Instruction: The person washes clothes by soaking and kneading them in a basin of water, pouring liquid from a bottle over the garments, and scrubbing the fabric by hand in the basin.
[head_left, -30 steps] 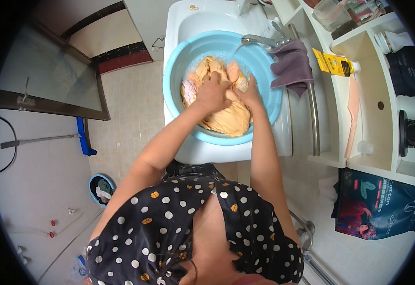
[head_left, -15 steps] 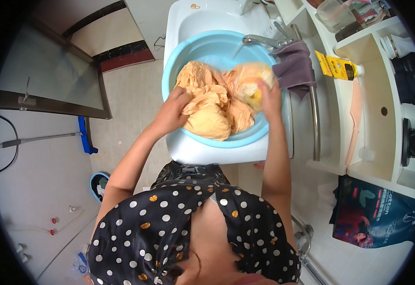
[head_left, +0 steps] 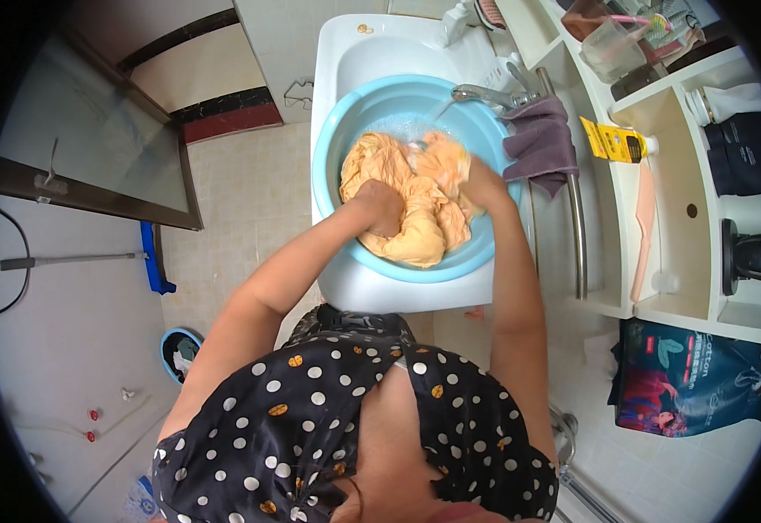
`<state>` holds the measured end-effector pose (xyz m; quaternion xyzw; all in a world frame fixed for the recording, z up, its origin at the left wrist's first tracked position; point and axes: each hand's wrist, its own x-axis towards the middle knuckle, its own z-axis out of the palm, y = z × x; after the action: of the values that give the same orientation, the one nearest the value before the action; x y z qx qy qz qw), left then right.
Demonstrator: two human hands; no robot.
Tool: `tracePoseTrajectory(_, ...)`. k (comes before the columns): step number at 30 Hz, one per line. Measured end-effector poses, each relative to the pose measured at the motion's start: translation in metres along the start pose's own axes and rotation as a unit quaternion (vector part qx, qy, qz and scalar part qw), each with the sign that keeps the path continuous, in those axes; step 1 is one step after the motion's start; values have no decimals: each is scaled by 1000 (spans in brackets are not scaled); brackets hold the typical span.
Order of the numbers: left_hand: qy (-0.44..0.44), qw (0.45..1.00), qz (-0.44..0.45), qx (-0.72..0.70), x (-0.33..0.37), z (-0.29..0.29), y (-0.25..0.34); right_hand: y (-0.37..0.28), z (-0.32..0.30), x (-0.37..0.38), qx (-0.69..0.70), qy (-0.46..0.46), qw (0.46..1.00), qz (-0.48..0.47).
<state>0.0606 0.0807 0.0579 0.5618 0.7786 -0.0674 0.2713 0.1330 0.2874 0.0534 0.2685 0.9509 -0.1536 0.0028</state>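
Observation:
Peach-orange cloth (head_left: 376,166) lies bunched and wet in a light blue plastic basin (head_left: 332,131), with sudsy water (head_left: 402,129) behind it. My left hand (head_left: 382,207) is closed and pressed into the middle of the cloth, its fingertips buried in the folds. At the basin's right side my right hand (head_left: 487,186) is closed on the far right part of the cloth, which has pale and yellow patches. Motion blurs that hand's fingers and the cloth beside them. Water runs from the metal faucet (head_left: 478,94) into the basin.
The basin rests on a white sink (head_left: 345,65). A purple-grey towel (head_left: 541,144) hangs over a metal rail (head_left: 578,235) at the right. Beyond it, shelves (head_left: 659,218) hold a yellow tube (head_left: 611,139) and a peach comb (head_left: 643,231). A small bucket (head_left: 171,353) stands at lower left.
My left hand has moved from the cloth's left edge rightward into its middle. My right hand has come slightly down and left, and the cloth there is more gathered together.

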Motion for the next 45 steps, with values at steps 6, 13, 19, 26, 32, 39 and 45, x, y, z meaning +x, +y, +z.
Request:
tracePoseTrajectory(6, 18, 1000, 1, -12, -8, 5, -6, -27, 33, 8, -64, -74, 991, -87)
tracePoseTrajectory(13, 82, 995, -10, -50, -9, 25, -1, -17, 95, 40, -229, -124, 964, -50)
tracePoseTrajectory(19, 88, 994, -31, -61, -19, 27, 3, -50, 67, 35, -110, -120, 986, 44)
tracePoseTrajectory(26, 92, 989, -2, -118, -25, 17, -8, 11, 76, 52, 179, -90, 980, -13)
tracePoseTrajectory(32, 214, 939, 33, -267, -2, -15, -7, 6, 52, 5, -5, -105, 989, 107)
tracePoseTrajectory(39, 166, 543, -141, -811, 68, -18, -6, -61, -20, -45, 140, 144, 979, -41)
tracePoseTrajectory(45, 34, 269, 132, -953, 66, -4, -5, -129, 5, -75, 94, 275, 932, -216)
